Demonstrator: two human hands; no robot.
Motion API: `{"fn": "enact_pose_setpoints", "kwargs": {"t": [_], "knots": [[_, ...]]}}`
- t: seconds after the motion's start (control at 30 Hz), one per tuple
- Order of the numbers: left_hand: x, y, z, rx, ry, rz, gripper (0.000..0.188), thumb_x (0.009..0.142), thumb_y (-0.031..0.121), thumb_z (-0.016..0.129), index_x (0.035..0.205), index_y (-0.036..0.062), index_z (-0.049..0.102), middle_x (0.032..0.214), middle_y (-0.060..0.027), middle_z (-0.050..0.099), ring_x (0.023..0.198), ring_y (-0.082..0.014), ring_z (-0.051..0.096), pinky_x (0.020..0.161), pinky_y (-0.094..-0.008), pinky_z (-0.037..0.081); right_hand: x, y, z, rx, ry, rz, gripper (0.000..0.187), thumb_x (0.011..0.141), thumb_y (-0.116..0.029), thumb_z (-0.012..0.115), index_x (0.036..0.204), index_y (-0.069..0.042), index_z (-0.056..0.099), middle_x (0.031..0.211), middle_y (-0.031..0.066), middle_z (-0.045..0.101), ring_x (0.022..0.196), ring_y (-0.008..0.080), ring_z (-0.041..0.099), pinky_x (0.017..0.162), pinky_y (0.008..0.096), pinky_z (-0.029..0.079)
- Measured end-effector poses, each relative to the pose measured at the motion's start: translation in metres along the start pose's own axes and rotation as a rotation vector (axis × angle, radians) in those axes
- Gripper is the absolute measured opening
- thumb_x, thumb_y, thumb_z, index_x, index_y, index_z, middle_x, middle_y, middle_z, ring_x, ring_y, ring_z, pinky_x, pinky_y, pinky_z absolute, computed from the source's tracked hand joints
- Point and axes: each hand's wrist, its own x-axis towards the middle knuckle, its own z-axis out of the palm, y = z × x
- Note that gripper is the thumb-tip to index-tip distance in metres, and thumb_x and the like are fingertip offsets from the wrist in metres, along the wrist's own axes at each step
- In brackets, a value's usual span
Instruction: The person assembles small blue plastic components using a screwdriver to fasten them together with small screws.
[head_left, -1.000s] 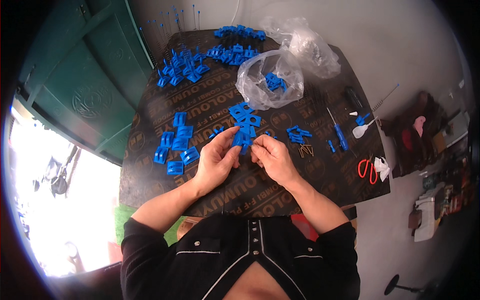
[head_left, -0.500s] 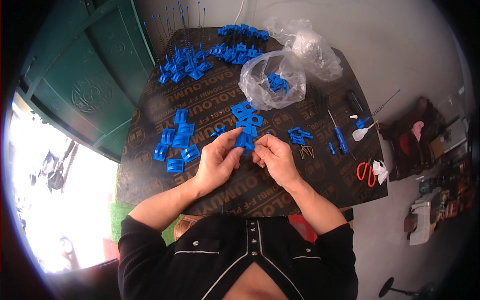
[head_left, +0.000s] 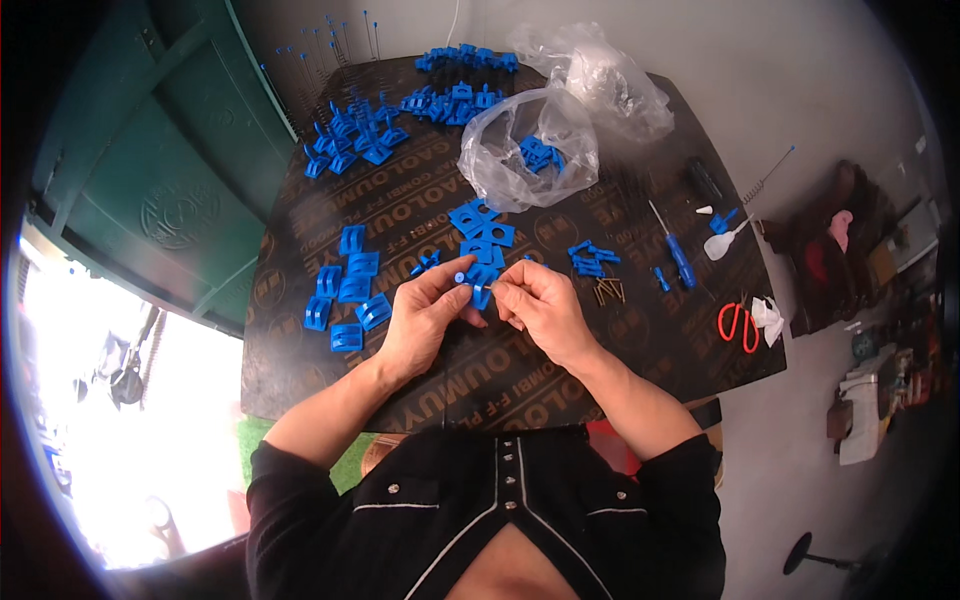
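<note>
Pinched in the fingers of my left hand (head_left: pixel 425 315) is a small blue plastic piece (head_left: pixel 461 278) with a round end. My right hand (head_left: pixel 545 310) has its fingertips closed on a thin metal pin (head_left: pixel 481 287), which reaches toward the blue piece. Whether the pin has entered it is too small to tell. Just beyond my fingers lie flat blue plates with round holes (head_left: pixel 496 235), partly overlapping. Left of my left hand are several blue curved-top pieces (head_left: pixel 354 288). Right of my right hand lie small blue pegs (head_left: pixel 592 260) and loose brass-coloured pins (head_left: pixel 609 291).
An open clear plastic bag (head_left: pixel 480 175) holds more blue parts, with a crumpled bag (head_left: pixel 620 100) behind. Blue bases with upright springs (head_left: pixel 350 135) crowd the far left. A blue-handled screwdriver (head_left: pixel 680 262), red-handled scissors (head_left: pixel 738 328) and a white scoop-like piece (head_left: pixel 718 246) lie at right.
The view has shifted slightly. My hands have turned the blue piece so its round end shows near my left fingertips, and a metal pin is now visible at my right fingertips.
</note>
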Motion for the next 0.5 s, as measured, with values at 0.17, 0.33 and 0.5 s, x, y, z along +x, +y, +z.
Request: {"fn": "enact_pose_setpoints", "kwargs": {"t": [0.17,0.33,0.5], "knots": [[0.002,0.003,0.000,-0.059,-0.035,0.023,0.033,0.093,0.005,0.052,0.124,-0.0040,0.048,0.096,-0.0115,0.062,0.076,-0.0179,0.062,0.071,-0.0310,0.054,0.000,-0.003,0.000,-0.002,0.024,0.010,0.012,0.093,-0.011,0.058,0.087,-0.001,0.055,0.068,0.0006,0.055,0.058,0.0040,0.046,0.051,0.0187,0.037],[0.005,0.003,-0.006,-0.267,-0.089,-0.102,0.024,0.094,0.006,0.050,0.116,-0.0039,0.052,0.093,-0.0094,0.060,0.067,-0.0163,0.058,0.067,-0.0316,0.052,-0.001,-0.004,-0.001,0.029,0.011,0.066,0.014,0.091,-0.012,0.061,0.081,-0.002,0.059,0.067,-0.0018,0.055,0.060,0.0027,0.048,0.052,0.0191,0.037],[0.008,0.004,-0.009,-0.354,-0.130,-0.206,0.025,0.095,0.012,0.050,0.115,-0.0029,0.054,0.091,-0.0087,0.060,0.063,-0.0145,0.053,0.062,-0.0309,0.049,-0.001,-0.006,-0.004,0.004,-0.036,0.009,0.016,0.094,-0.016,0.057,0.087,-0.002,0.056,0.068,-0.0010,0.054,0.059,0.0032,0.045,0.051,0.0182,0.036]]}}
